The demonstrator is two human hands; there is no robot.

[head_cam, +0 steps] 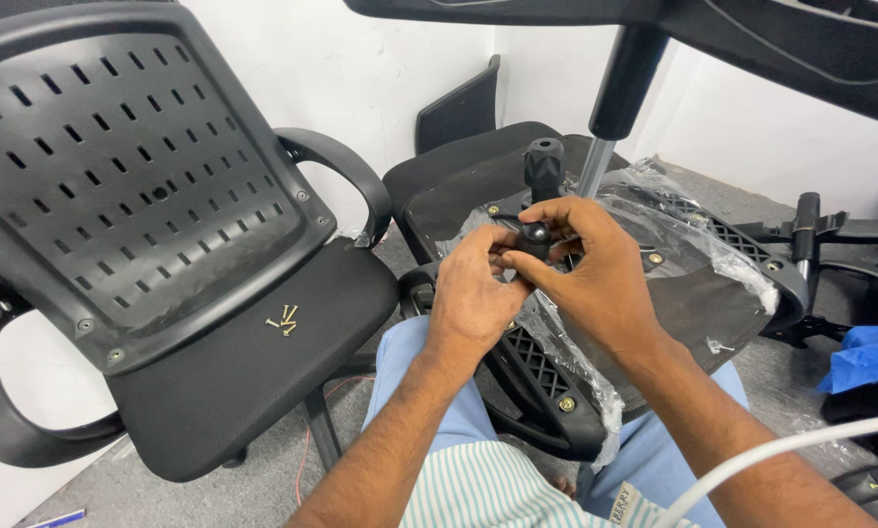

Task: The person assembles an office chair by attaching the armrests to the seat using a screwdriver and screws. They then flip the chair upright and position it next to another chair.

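My left hand [473, 288] and my right hand [587, 266] meet over an upturned chair seat [698, 303] resting on my lap. Both pinch a small black knob [536, 236] on the seat's underside mechanism. A black ribbed lever handle [543, 168] stands up just behind the knob. Clear plastic wrap [674, 220] lies loose over the seat's black plastic frame, which has brass-coloured bolts at its corners.
An assembled black office chair [165, 254] stands at the left, with several loose screws [283, 322] on its cushion. A chair gas cylinder [615, 98] hangs from above. Another seat [468, 147] leans by the wall. A star base [810, 235] and blue plastic [874, 357] lie right.
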